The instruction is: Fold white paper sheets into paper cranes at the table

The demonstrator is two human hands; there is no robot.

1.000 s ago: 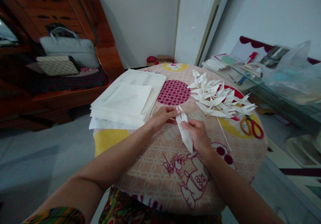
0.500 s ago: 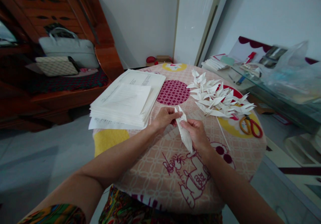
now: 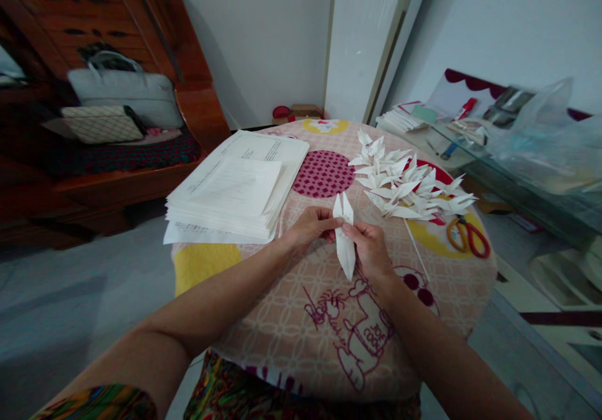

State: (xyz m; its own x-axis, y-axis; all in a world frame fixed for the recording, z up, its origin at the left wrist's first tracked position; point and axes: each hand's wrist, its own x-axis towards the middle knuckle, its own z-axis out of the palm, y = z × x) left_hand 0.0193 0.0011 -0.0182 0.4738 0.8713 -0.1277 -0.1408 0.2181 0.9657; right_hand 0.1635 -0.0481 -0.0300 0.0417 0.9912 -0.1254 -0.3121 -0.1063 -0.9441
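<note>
Both my hands pinch a long, narrow folded white paper piece (image 3: 345, 244) above the round table (image 3: 263, 338). My left hand (image 3: 310, 225) grips its left edge near the top with closed fingers. My right hand (image 3: 371, 247) holds its right side, fingers closed round the middle. The piece stands nearly upright, its two pointed tips up and its lower point down. A heap of several finished folded paper shapes (image 3: 404, 185) lies just beyond my right hand. A thick stack of white printed sheets (image 3: 235, 188) sits to the left of my left hand.
Orange-handled scissors (image 3: 463, 235) lie at the table's right edge, beside a thin white stick (image 3: 416, 251). A wooden bench with grey and checked bags (image 3: 122, 94) stands at left. A glass-topped side table (image 3: 517, 157) with papers and plastic bags stands at right.
The folded piece has been turned from slanting to nearly upright and lifted slightly. Both hands kept their hold and shifted a little with it.
</note>
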